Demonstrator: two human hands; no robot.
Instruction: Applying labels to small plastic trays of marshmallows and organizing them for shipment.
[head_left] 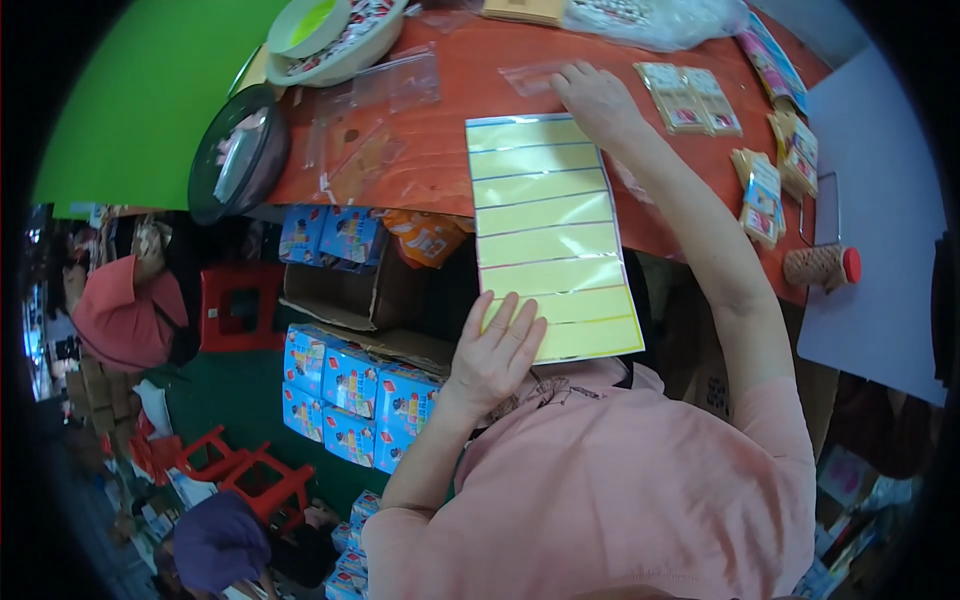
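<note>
A glossy yellow sheet (545, 215) divided by coloured lines into several bands lies partly on the table and extends over its near edge toward my lap. My left hand (495, 350) rests on its lower left part with fingers spread flat. Stretched past the sheet's far right corner, my right hand (600, 105) is at a small clear plastic bag (530, 78) on the red tabletop. Its fingers are bent close together at the bag's right end; the fingertips are partly hidden.
Clear zip bags (395, 85) lie to the left, beside a dark bowl (240, 155) and a white basin (345, 65) of small packets. Bundled cards (690, 98) and a red-lidded jar (822, 266) stand right. Blue boxes (350, 385) are stacked below; two people sit further left.
</note>
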